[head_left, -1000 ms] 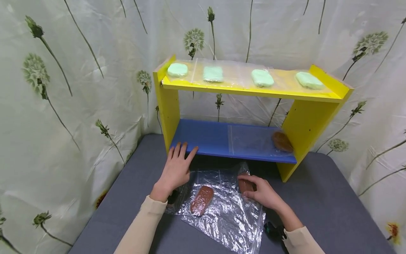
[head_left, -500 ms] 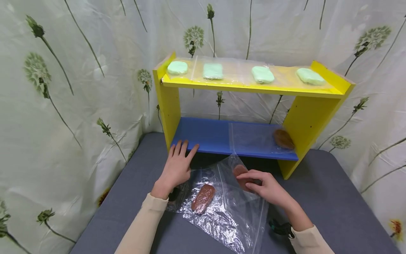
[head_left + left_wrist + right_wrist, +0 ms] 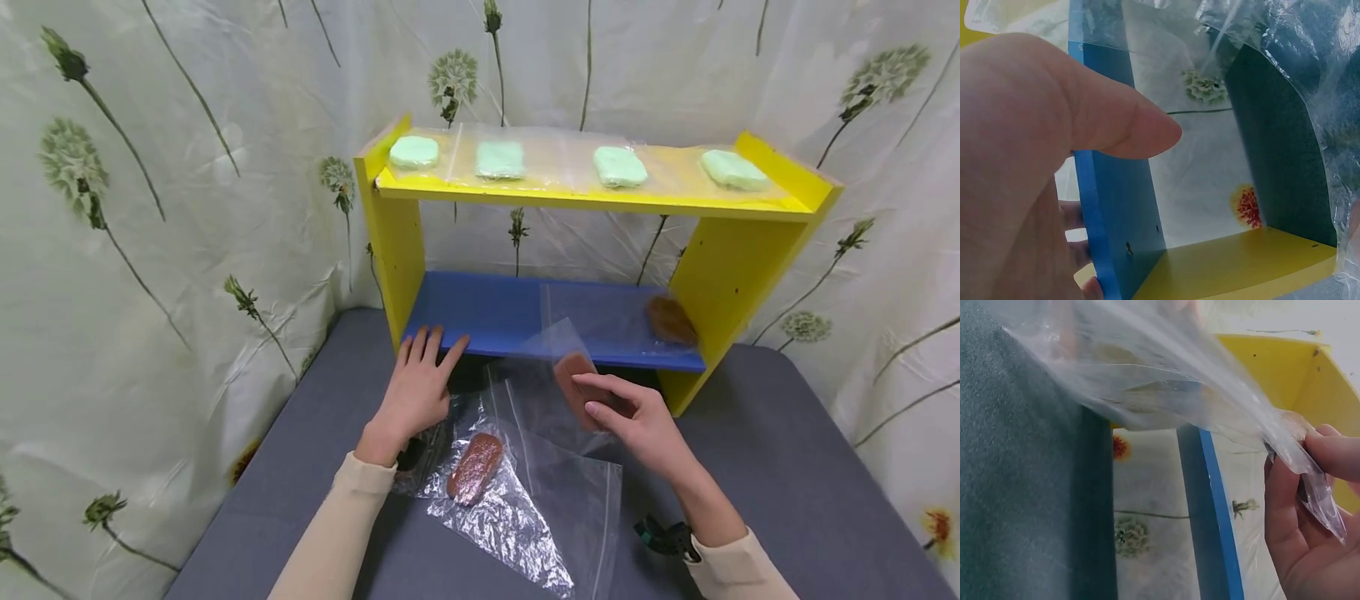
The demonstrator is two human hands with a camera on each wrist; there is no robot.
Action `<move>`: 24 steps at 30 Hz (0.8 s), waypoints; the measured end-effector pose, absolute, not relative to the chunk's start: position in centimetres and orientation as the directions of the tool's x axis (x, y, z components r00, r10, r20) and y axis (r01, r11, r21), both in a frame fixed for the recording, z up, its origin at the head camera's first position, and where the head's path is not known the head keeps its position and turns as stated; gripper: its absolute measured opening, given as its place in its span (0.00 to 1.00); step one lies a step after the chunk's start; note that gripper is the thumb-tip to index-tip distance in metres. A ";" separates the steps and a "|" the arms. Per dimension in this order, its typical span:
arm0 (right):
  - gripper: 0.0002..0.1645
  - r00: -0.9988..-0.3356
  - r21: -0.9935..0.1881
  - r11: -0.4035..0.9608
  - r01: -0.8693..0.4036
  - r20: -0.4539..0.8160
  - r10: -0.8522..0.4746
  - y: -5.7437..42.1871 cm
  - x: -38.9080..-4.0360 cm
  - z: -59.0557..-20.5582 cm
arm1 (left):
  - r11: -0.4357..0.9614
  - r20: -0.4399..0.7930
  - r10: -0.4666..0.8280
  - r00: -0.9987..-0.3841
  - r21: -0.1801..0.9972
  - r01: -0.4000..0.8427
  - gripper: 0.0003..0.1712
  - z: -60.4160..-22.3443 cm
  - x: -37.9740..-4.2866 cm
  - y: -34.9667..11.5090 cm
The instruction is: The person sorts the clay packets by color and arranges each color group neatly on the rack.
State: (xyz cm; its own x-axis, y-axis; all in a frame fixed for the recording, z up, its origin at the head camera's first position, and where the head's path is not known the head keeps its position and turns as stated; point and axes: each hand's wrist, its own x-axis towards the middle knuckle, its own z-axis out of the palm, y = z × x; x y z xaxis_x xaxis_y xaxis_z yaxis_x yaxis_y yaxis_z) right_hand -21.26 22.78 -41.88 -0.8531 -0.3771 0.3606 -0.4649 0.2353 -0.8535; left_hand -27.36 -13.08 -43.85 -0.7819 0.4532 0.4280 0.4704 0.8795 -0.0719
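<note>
My right hand pinches a clear zip bag with a reddish-brown rounded bar inside. The bag is lifted, tilted before the shelf's lower front edge, its loose plastic trailing left and down. My left hand grips the front edge of the blue lower shelf near its left end. In the left wrist view the thumb lies on the underside, with fingertips showing past the board's edge. A second reddish-brown bar in shiny clear plastic lies on the table between my hands.
A bagged brown lump lies at the blue shelf's right end. Several pale green bars in clear bags line the yellow top shelf. Behind hangs a flower-print curtain. More plastic-wrapped material sits by my left wrist on the grey table.
My right hand has lifted the bagged bar off the pile and moved it up toward the blue shelf, the bag's plastic rising with it. The left hand has stayed on the shelf edge.
</note>
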 end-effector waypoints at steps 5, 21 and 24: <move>0.26 -0.846 -0.848 0.236 -0.475 0.367 -0.386 22.2 -21.3 -41.3 | 0.884 0.393 0.452 -0.801 -0.075 0.462 0.43 -43.9 -27.3 -13.0; 0.28 -0.866 -0.855 0.140 -0.499 0.484 -0.128 21.6 -26.2 -37.3 | 0.884 0.429 0.446 -0.785 -0.071 0.463 0.43 -44.0 -27.3 -13.0; 0.28 -0.882 -0.877 0.096 -0.471 0.467 -0.058 21.7 -27.7 -37.1 | 0.885 0.426 0.447 -0.786 -0.084 0.458 0.43 -44.0 -27.4 -13.1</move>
State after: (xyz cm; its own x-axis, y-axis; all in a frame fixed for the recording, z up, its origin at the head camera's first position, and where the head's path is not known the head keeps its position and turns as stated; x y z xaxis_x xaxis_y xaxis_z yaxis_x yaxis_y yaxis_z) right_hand -27.71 21.67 -37.12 -0.8823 -0.0579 0.4671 -0.4707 0.0959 -0.8771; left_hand -27.39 -13.11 -43.95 -0.7865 0.4472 0.4260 0.4579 0.8851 -0.0839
